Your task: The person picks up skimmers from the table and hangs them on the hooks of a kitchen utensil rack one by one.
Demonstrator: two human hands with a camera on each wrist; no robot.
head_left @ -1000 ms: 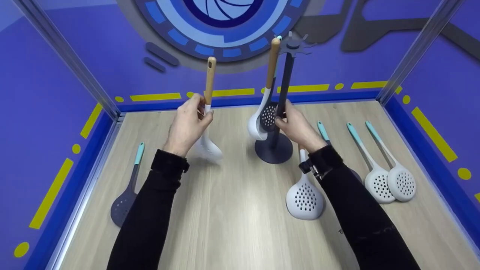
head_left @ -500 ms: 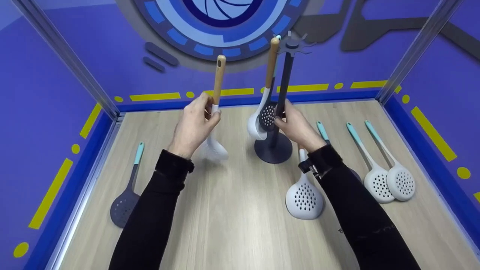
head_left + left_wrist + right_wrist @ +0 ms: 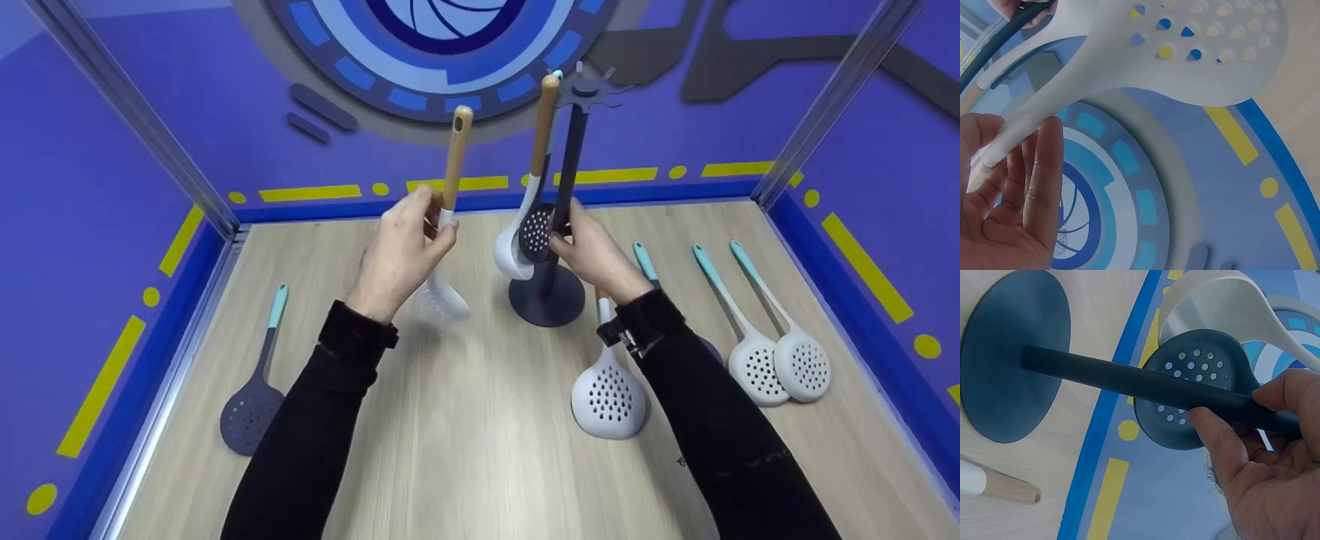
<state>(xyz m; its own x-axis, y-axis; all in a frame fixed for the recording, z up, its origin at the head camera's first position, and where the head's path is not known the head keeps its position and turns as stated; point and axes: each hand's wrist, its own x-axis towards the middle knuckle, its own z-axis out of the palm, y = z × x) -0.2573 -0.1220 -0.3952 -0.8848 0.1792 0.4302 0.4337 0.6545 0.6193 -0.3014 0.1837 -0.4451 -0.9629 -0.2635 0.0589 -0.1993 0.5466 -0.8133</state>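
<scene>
A white skimmer (image 3: pixel 1185 50) with a wooden handle hangs head-down above the tabletop, its neck pinched by my left hand (image 3: pixel 405 244). My right hand (image 3: pixel 600 251) grips the post of a dark utensil stand (image 3: pixel 571 165), whose round base rests on the table. On the stand's left side hang a white ladle (image 3: pixel 514 251) with a wooden handle and a dark skimmer (image 3: pixel 1202 354). The right wrist view shows my thumb and fingers around the post. In the head view, the head of the skimmer in my left hand is partly hidden by that hand.
A dark slotted turner (image 3: pixel 251 412) with a mint handle lies at the left. Right of centre lies a white skimmer (image 3: pixel 609 401), partly under my right forearm. Two pale skimmers (image 3: pixel 804 367) overlap at the right, and a mint-handled utensil (image 3: pixel 643 259) is mostly covered by the arm.
My left hand has carried the white skimmer rightward, closer to the stand, and its handle leans a little more to the right. My right hand stays on the post.
</scene>
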